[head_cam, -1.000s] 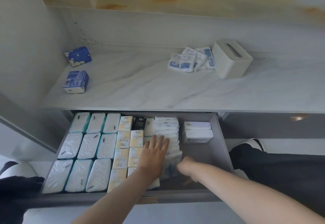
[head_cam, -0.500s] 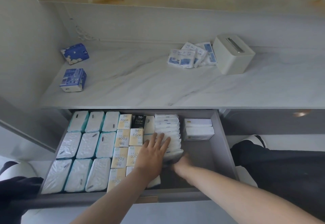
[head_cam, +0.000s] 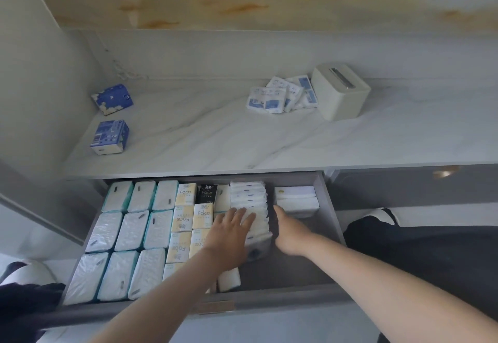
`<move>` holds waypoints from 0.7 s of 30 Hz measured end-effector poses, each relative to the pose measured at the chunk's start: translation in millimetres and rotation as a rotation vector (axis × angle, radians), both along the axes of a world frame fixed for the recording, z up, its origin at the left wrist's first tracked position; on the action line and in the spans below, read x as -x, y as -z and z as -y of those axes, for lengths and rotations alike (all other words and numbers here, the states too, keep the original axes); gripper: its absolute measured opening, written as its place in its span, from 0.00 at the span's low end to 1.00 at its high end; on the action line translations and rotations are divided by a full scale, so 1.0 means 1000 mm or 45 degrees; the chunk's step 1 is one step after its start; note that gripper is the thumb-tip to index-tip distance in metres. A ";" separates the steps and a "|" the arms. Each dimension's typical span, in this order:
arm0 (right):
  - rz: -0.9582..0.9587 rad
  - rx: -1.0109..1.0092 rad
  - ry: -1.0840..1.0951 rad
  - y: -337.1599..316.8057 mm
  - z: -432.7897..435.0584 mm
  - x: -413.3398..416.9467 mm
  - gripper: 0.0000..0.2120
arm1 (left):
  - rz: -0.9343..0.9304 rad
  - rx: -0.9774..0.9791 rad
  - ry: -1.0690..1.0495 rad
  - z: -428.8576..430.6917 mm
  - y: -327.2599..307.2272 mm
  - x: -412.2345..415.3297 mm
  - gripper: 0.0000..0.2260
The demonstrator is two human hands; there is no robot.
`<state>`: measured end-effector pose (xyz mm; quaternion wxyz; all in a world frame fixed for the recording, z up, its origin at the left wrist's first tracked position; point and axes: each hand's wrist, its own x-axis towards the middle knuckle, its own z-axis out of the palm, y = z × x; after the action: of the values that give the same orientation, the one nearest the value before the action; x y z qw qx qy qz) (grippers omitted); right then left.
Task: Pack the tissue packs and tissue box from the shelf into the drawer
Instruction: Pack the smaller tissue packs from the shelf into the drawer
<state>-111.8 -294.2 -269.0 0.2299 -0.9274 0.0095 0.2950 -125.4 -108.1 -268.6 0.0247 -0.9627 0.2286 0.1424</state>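
The grey drawer (head_cam: 327,208) stands pulled out below the marble shelf (head_cam: 204,138). A row of thin white tissue packs (head_cam: 249,200) stands on edge in its middle. My left hand (head_cam: 230,231) lies flat on top of that row, fingers spread. My right hand (head_cam: 289,231) presses against the row's right side. On the shelf lie two blue tissue packs (head_cam: 113,99) (head_cam: 110,137) at the left, a loose pile of white-and-blue packs (head_cam: 280,94) and a cream tissue box (head_cam: 340,91) at the right.
Teal-edged white packs (head_cam: 129,224) fill the drawer's left third, yellow "Face" packs (head_cam: 186,217) and one black pack (head_cam: 207,193) sit beside them. Two white packs (head_cam: 296,198) rest at the drawer's back right, with bare floor in front. My dark-clad legs (head_cam: 420,251) are at the right.
The right hand slid forward along the right side of the white row, which now stands more tightly upright. The left hand stayed on top, shifting slightly forward.
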 end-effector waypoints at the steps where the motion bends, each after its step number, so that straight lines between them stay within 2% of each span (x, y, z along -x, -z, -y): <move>1: 0.074 0.057 -0.070 -0.011 0.005 -0.003 0.41 | 0.007 0.039 0.017 0.001 -0.006 -0.003 0.35; 5: 0.377 0.156 -0.261 -0.053 0.022 -0.024 0.29 | 0.076 0.170 0.007 0.012 -0.040 -0.029 0.30; 9: 0.540 0.130 -0.291 -0.091 0.033 -0.067 0.22 | 0.160 0.306 -0.046 0.027 -0.073 -0.072 0.25; 16: 0.627 0.117 -0.219 -0.121 0.062 -0.160 0.23 | 0.244 0.329 -0.185 0.051 -0.114 -0.172 0.23; 21: 0.708 0.113 -0.019 -0.114 0.065 -0.231 0.25 | 0.300 0.285 -0.223 0.069 -0.111 -0.236 0.27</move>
<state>119.7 -359.3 -155.3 0.1807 -0.9819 -0.0479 0.0302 110.1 -177.3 -157.3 -0.0686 -0.9857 0.1538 0.0038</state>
